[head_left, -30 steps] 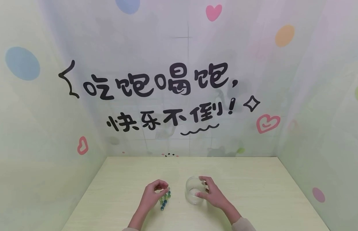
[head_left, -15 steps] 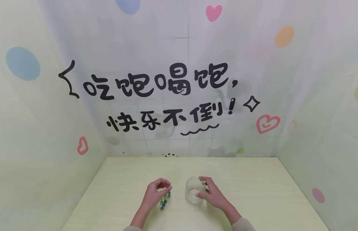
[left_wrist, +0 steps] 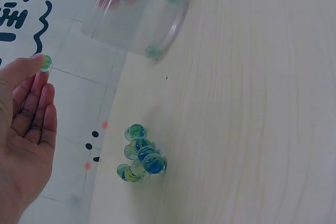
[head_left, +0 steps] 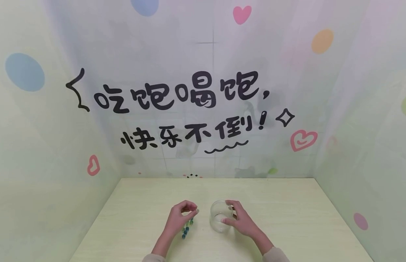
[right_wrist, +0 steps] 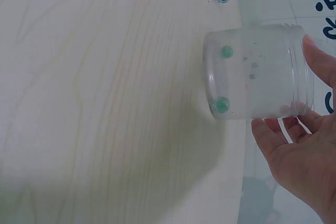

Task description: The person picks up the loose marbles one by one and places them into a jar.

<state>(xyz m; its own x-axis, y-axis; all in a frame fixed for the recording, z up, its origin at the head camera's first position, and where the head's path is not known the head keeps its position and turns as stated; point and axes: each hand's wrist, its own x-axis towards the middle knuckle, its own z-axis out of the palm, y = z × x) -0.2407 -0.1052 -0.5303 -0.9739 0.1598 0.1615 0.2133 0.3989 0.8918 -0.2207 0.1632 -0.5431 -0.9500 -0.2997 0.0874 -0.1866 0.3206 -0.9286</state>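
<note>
My left hand (head_left: 177,219) pinches a green glass marble (left_wrist: 47,63) between thumb and fingertips, raised above the table to the left of the jar. A clear, wide-mouthed jar (head_left: 219,208) stands upright, its mouth lidless, and my right hand (head_left: 245,221) grips it from the right near the rim. In the right wrist view, one greenish marble (right_wrist: 222,104) and another (right_wrist: 227,52) lie at the jar's bottom. Beneath my left hand, several blue, green and yellow swirled marbles (left_wrist: 154,163) sit in a close group on the table, partly hidden by the hand in the head view.
The pale wood-grain table (head_left: 275,200) meets a light printed backdrop (head_left: 176,43) with black lettering at its far edge. Similar printed panels rise on the left and right sides.
My left hand has lifted away from the marble group and shifted right, toward the jar, with the marble between its fingertips. The right hand and jar stay in place.
</note>
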